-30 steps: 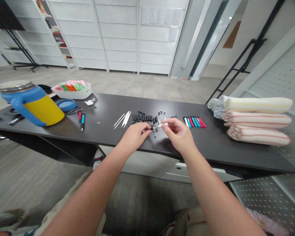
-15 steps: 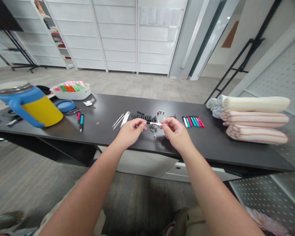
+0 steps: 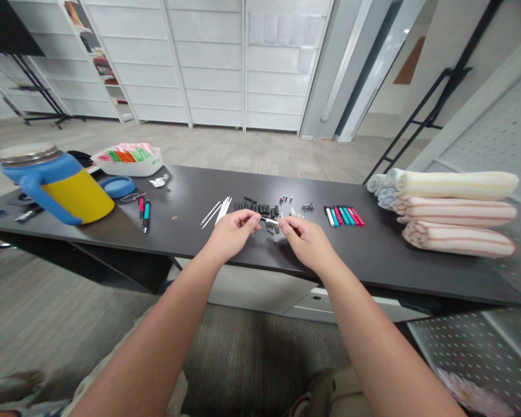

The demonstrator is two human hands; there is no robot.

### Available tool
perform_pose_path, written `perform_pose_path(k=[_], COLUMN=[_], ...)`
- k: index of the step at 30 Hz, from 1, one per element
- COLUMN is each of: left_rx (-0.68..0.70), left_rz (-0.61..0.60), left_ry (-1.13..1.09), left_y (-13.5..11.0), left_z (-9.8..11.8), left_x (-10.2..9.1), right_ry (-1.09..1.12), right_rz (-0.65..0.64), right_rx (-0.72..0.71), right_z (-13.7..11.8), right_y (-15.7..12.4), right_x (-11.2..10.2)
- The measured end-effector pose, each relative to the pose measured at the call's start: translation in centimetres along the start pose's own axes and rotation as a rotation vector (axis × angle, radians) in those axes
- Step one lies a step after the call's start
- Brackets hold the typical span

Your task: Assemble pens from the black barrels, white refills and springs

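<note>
Between my hands is a small pen (image 3: 270, 220) with a black part on the left and a white barrel on the right. My left hand (image 3: 233, 233) pinches the black end, and my right hand (image 3: 307, 238) grips the white end, its tip hidden by the fingers. Just beyond my fingers lie several short black tubes (image 3: 267, 208) and small dark pieces (image 3: 270, 230) on the desk. White thin sticks like pen refills (image 3: 224, 209) rest beside my left hand. Right of my right hand is a row of white, teal and pink pen barrels (image 3: 344, 216).
The dark desk (image 3: 191, 188) also bears a blue-yellow mug (image 3: 80, 191), two pens (image 3: 146, 216), a blue lid (image 3: 118, 186) and a white basket (image 3: 150, 165) of colourful packets. Rolled towels (image 3: 460, 211) are stacked at the right. Small metal bits (image 3: 307, 207) lie behind my right hand.
My right hand has come slightly closer to my left, and less of the white barrel shows between them. The view has shifted slightly.
</note>
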State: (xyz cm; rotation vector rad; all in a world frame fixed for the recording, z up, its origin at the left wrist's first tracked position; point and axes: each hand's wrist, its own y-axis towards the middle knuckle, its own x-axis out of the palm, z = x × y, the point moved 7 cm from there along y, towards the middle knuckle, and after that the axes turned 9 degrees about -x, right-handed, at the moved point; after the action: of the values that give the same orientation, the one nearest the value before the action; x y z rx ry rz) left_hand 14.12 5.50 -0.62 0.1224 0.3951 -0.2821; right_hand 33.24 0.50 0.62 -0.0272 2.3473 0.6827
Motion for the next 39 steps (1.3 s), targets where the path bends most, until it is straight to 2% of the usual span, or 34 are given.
perform_pose_path(k=[3, 9, 14, 21, 29, 32, 35, 39], left_rx=[-0.015, -0.018, -0.024, -0.036, 0.120, 0.125, 0.099, 0.070], left_rz=[0.006, 0.016, 0.017, 0.043, 0.030, 0.030, 0.027, 0.019], left_ry=[0.018, 0.031, 0.017, -0.003, 0.248, 0.266, 0.248, 0.221], left_y=[0.0, 0.1, 0.4, 0.4, -1.0, -0.9, -0.8, -0.7], left_z=[0.1, -0.1, -0.6, -0.6, 1.4, 1.4, 1.2, 1.0], left_x=[0.0, 0.0, 0.0, -0.1, 1.3, 1.4, 1.3, 1.3], right_ry=[-0.038, 0.035, 0.037, 0.143, 0.182, 0.207, 0.340, 0.664], right_rz=[0.001, -0.003, -0.028, 0.021, 0.039, 0.052, 0.068, 0.162], right_rx=[-0.038, 0.073, 0.072, 0.088, 0.100, 0.103, 0.150, 0.277], right_z=[-0.2, 0.7, 0.5, 1.2, 1.0, 1.4, 2.4, 3.4], right_y=[0.1, -0.3, -0.3, -0.3, -0.3, -0.3, -0.3, -0.2], right_x=[0.0, 0.2, 0.4, 0.2, 0.0, 0.0, 0.4, 0.4])
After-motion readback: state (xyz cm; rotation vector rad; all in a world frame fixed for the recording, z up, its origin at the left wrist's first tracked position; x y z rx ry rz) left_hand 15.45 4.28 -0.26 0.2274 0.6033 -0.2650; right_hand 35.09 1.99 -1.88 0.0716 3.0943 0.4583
